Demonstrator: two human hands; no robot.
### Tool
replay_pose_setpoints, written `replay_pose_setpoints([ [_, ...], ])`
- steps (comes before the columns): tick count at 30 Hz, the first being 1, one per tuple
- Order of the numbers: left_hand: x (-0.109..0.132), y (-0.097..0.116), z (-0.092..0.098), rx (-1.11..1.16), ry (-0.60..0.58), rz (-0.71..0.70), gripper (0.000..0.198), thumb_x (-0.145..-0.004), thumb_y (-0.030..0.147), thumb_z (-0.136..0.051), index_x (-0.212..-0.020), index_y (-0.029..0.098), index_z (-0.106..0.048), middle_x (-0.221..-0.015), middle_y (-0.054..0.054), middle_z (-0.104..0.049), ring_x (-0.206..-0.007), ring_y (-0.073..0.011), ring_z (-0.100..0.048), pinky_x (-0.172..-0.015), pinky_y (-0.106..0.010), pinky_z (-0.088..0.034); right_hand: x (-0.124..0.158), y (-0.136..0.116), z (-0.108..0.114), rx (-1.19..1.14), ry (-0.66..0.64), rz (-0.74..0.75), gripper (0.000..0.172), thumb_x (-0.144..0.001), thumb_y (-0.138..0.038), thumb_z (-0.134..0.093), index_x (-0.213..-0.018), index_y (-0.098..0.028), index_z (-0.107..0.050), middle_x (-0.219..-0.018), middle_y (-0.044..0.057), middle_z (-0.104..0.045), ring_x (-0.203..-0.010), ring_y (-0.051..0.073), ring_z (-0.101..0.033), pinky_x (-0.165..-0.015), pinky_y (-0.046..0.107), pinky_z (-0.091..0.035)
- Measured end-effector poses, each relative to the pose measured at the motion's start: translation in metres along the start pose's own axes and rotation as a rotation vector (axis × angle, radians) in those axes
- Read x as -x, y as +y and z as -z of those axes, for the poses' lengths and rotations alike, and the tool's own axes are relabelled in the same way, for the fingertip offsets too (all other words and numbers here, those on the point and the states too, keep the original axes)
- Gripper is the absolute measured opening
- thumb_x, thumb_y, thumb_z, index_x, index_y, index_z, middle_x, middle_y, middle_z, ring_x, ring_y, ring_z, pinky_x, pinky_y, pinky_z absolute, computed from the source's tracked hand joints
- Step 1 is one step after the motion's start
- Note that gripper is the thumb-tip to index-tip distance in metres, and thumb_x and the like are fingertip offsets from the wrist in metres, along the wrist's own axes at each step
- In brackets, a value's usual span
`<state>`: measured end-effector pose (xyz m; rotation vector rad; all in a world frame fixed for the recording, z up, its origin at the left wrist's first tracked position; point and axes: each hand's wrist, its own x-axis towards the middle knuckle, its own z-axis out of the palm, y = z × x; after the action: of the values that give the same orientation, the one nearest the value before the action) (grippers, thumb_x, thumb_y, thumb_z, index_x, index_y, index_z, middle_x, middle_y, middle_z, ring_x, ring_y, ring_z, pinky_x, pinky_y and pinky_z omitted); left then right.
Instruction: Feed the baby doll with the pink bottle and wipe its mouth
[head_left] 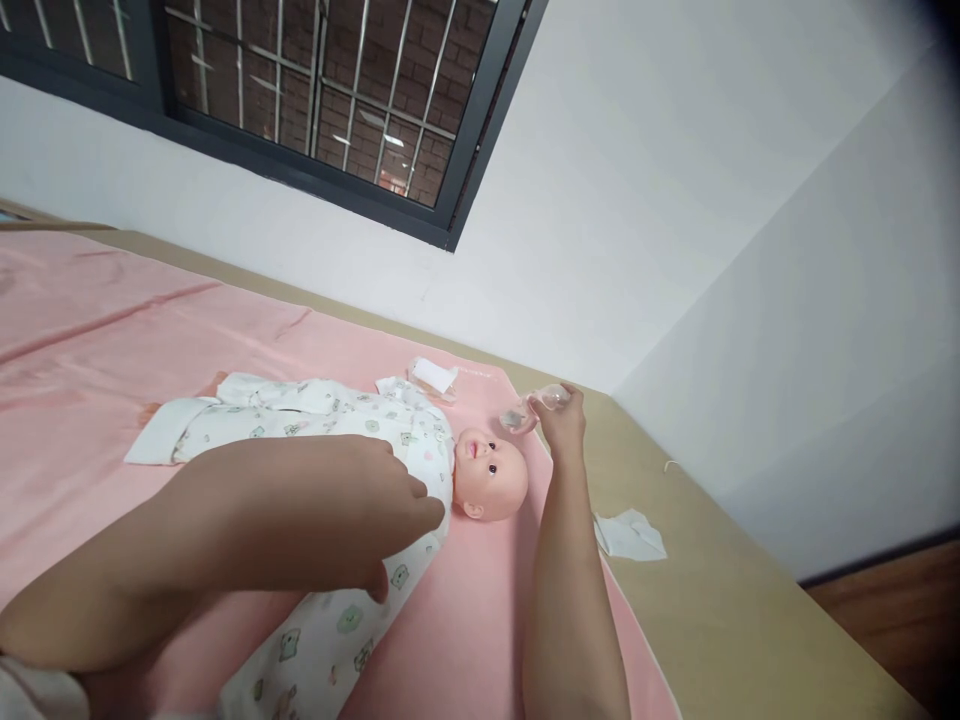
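Observation:
A bald baby doll (491, 478) lies face up on a pink sheet (465, 610), dressed in a white printed outfit (420, 440). Its head points right and its legs left. My right hand (561, 415) is closed on a clear and pink plastic item (531, 408), just beyond the doll's head; the item's exact kind is hard to make out. Over the doll's chest, my left hand (390, 510) has its fingers bent, the index finger reaching toward the doll's neck. Nothing shows in it, and its thumb hangs apart below.
A clear packet with a white label (433, 376) lies beyond the doll's shoulder. A white tissue (631, 535) rests on the tan surface (675, 620) at the right. Behind are a white wall (585, 200) and a barred window (315, 90).

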<state>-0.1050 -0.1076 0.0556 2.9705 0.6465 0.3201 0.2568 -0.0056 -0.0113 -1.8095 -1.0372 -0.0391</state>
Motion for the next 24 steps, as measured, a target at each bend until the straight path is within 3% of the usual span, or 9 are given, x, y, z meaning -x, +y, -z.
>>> replay_pose_setpoints([
  [3, -0.009, -0.007, 0.008, -0.019, -0.137, -0.018, 0.014, -0.073, 0.022, -0.069, -0.072, 0.022, -0.055, -0.069, 0.003, -0.062, -0.064, -0.0177, -0.057, -0.051, -0.026, -0.032, 0.001, -0.009, 0.002, -0.090, 0.003, 0.020, 0.062, -0.059, -0.036, -0.067, -0.117, -0.022, -0.048, -0.106, 0.007, -0.062, -0.092, 0.021, -0.059, -0.081, 0.033, -0.047],
  [5, -0.018, -0.014, 0.013, -0.002, -0.125, -0.037, 0.009, -0.078, 0.023, -0.065, -0.080, 0.022, -0.056, -0.076, 0.002, -0.063, -0.068, -0.0171, -0.058, -0.054, -0.025, -0.036, 0.003, -0.019, 0.004, -0.182, -0.009, 0.034, 0.060, -0.058, -0.035, -0.068, -0.113, -0.021, -0.049, -0.104, 0.006, -0.061, -0.088, 0.019, -0.059, -0.077, 0.032, -0.048],
  [9, -0.036, -0.029, 0.014, -0.078, 0.077, -0.054, 0.019, -0.088, 0.020, -0.053, -0.106, 0.021, -0.056, -0.101, -0.004, -0.063, -0.090, -0.0205, -0.060, -0.071, -0.028, -0.043, 0.013, -0.050, 0.012, -0.366, -0.100, 0.112, 0.054, -0.056, -0.038, -0.073, -0.102, -0.019, -0.053, -0.095, 0.003, -0.061, -0.082, 0.016, -0.058, -0.072, 0.031, -0.049],
  [15, -0.052, -0.046, 0.003, -0.058, 0.398, 0.091, 0.042, -0.090, 0.021, -0.048, -0.131, 0.020, -0.040, -0.129, -0.009, -0.054, -0.114, -0.0239, -0.054, -0.090, -0.033, -0.042, 0.049, -0.104, 0.016, -0.525, -0.311, 0.316, 0.053, -0.061, -0.045, -0.076, -0.102, -0.020, -0.055, -0.096, 0.001, -0.061, -0.085, 0.015, -0.057, -0.077, 0.032, -0.049],
  [18, -0.055, -0.052, 0.000, 0.004, 0.448, 0.126, 0.050, -0.090, 0.025, -0.049, -0.137, 0.020, -0.034, -0.136, -0.009, -0.049, -0.121, -0.0246, -0.049, -0.095, -0.035, -0.040, 0.072, -0.125, 0.014, -0.588, -0.418, 0.358, 0.052, -0.062, -0.048, -0.076, -0.101, -0.021, -0.055, -0.096, 0.000, -0.061, -0.086, 0.015, -0.057, -0.079, 0.032, -0.049],
  [20, -0.055, -0.055, 0.000, 0.070, 0.434, 0.142, 0.057, -0.087, 0.030, -0.051, -0.139, 0.020, -0.031, -0.136, -0.009, -0.050, -0.119, -0.0259, -0.051, -0.092, -0.035, -0.042, 0.086, -0.136, 0.012, -0.623, -0.476, 0.369, 0.051, -0.063, -0.048, -0.076, -0.101, -0.022, -0.055, -0.096, 0.000, -0.061, -0.087, 0.015, -0.057, -0.080, 0.032, -0.049],
  [24, -0.057, -0.056, -0.001, 0.276, 0.386, 0.221, 0.061, -0.079, 0.025, -0.053, -0.136, 0.022, -0.033, -0.114, -0.006, -0.062, -0.091, -0.0233, -0.063, -0.066, -0.028, -0.046, 0.104, -0.149, 0.013, -0.656, -0.538, 0.372, 0.049, -0.069, -0.052, -0.071, -0.104, -0.022, -0.055, -0.099, 0.002, -0.061, -0.091, 0.016, -0.058, -0.080, 0.032, -0.050],
])
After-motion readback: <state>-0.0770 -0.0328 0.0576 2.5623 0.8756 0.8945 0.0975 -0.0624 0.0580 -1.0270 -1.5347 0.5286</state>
